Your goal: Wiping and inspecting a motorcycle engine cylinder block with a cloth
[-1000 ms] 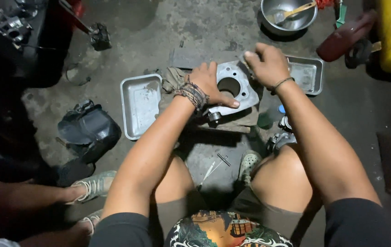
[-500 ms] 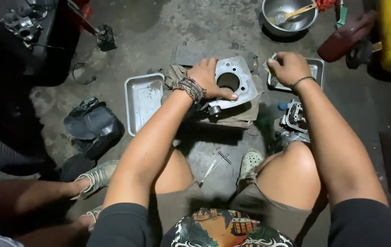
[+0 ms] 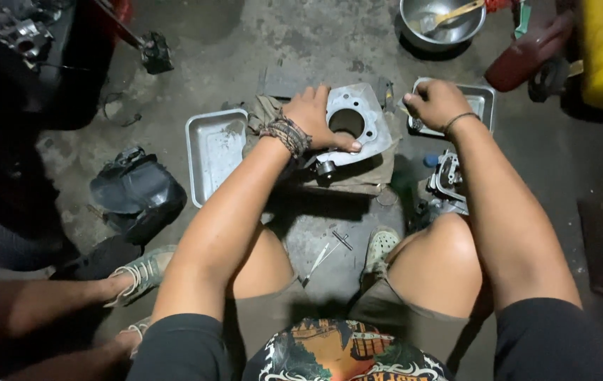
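Left hand spread flat on the cylinder, thumb along its near edge, fingers at its left side beside the round bore. The cylinder lies on a cloth over the concrete floor. Right hand closed in a fist over the right tray; whether it grips anything cannot be told. An empty left tray lies just left of the cloth; a steel bowl stands beyond.
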